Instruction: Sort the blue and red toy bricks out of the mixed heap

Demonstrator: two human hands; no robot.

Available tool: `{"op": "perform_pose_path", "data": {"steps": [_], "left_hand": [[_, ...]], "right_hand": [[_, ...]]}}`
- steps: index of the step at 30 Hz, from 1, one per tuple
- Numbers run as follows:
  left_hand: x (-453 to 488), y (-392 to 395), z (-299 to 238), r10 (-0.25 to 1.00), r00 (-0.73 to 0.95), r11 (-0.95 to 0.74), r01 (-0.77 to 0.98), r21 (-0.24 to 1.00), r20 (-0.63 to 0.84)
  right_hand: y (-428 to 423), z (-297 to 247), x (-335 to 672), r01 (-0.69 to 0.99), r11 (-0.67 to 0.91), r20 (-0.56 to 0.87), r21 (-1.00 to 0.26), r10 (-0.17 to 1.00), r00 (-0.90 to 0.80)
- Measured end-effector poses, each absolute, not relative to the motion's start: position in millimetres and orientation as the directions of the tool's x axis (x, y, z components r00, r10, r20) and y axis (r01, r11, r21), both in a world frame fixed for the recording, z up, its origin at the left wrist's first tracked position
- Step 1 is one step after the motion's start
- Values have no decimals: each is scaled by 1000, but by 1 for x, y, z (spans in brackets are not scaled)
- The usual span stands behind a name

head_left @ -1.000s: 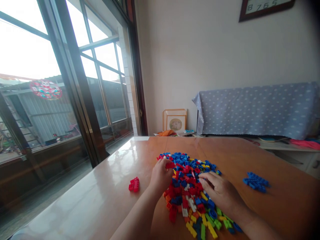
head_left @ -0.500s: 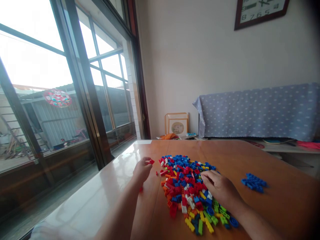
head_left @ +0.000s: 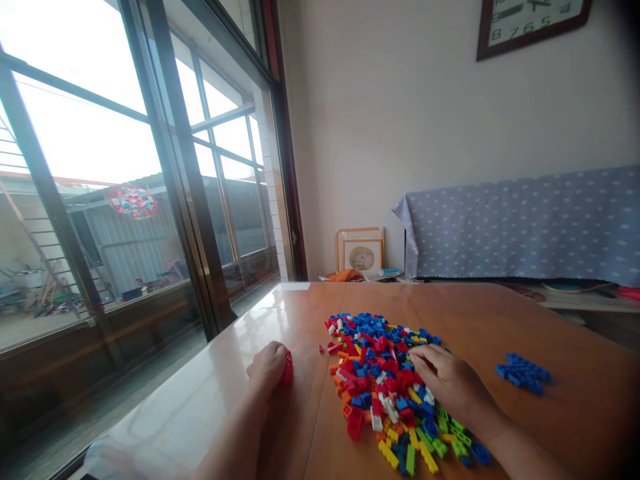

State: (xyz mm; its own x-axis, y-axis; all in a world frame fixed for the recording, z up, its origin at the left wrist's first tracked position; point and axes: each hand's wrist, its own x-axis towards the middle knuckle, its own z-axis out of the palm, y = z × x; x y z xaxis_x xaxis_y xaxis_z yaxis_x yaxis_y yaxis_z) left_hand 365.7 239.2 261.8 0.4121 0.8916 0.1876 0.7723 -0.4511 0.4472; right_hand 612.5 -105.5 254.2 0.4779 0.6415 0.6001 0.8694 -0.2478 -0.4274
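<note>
Head view: bricks; clock numerals 5–8 legible.

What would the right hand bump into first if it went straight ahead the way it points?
Probably the mixed brick pile: the right hand points forward and leftward across it. Its height above the bricks is unclear, so it might pass just over them.

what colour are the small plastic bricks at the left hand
Red plastic bricks, shown in the head view.
</note>
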Motion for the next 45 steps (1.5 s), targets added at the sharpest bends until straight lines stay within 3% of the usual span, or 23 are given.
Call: {"op": "perform_pose_path", "data": {"steps": [9,26,32,35,37,42,45], "left_hand": [[375,225,244,756,593,-655,687,316,277],[373,202,276,743,570,-663,699,268,350],[379,146,304,523,774,-851,450,270,357],[379,111,306,280,932,-909,179,376,232],[377,92,304,177,973,-904,100,415,150],[378,76,295,143,983,-923,90,374,117],[378,80,291,153,979,-903,82,422,137]], "right_hand": [[-105,253,613,863,-239,588,-444,649,483],[-108,265,607,843,-217,580,-492,640,503],[-106,263,607,845,-207,577,-493,650,495],[-106,262,608,846,-202,580,-493,648,493],[-107,260,609,849,-200,585,-488,647,489],[-107,258,612,854,-200,589,-480,649,482],[-106,257,613,856,-198,590,-478,650,479]]}}
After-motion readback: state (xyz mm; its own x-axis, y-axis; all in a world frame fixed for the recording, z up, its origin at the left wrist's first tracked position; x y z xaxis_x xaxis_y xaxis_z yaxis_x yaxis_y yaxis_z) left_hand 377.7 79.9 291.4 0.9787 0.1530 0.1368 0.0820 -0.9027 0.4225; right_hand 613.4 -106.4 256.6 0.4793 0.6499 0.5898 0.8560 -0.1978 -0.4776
